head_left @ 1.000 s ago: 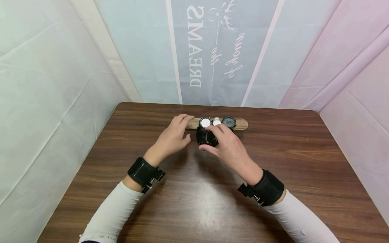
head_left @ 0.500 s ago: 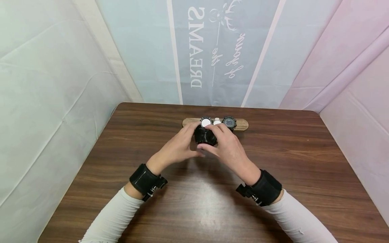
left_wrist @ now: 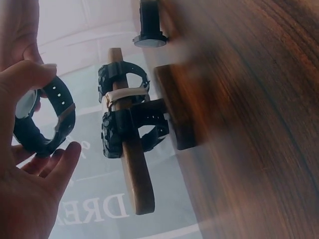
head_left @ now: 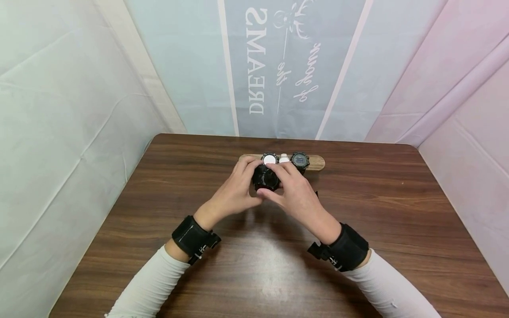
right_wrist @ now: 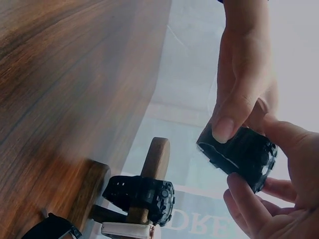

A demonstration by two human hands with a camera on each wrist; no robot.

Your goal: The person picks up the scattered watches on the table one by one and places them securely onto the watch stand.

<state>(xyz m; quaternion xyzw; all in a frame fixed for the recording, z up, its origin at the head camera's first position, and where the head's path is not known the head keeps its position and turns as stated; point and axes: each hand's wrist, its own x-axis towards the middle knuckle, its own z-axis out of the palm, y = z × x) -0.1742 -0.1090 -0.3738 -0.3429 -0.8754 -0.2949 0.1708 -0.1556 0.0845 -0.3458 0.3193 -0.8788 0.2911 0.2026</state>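
Note:
Both hands hold a black wristwatch (head_left: 265, 177) in front of a wooden watch stand (head_left: 317, 163). My left hand (head_left: 234, 190) grips it from the left; in the right wrist view its thumb presses on the strap of the watch (right_wrist: 239, 154). From the other side my right hand (head_left: 298, 194) pinches the watch between thumb and fingers. The strap is bent into a loop, as the left wrist view shows. On the stand's bar hang a black watch with a bright face (head_left: 269, 159), a white-strapped watch (left_wrist: 127, 93) and a black digital watch (head_left: 300, 160).
Another black watch (left_wrist: 149, 25) stands beyond the stand's base (left_wrist: 174, 107) on the brown wooden table (head_left: 377, 212). In the head view the right hand mostly hides it. A printed cloth (head_left: 294, 66) hangs behind the table's back edge, with pale sheets at both sides.
My left hand has moved right, from beside the stand's left end onto the black watch. The watch has shifted slightly left with my right hand still holding it.

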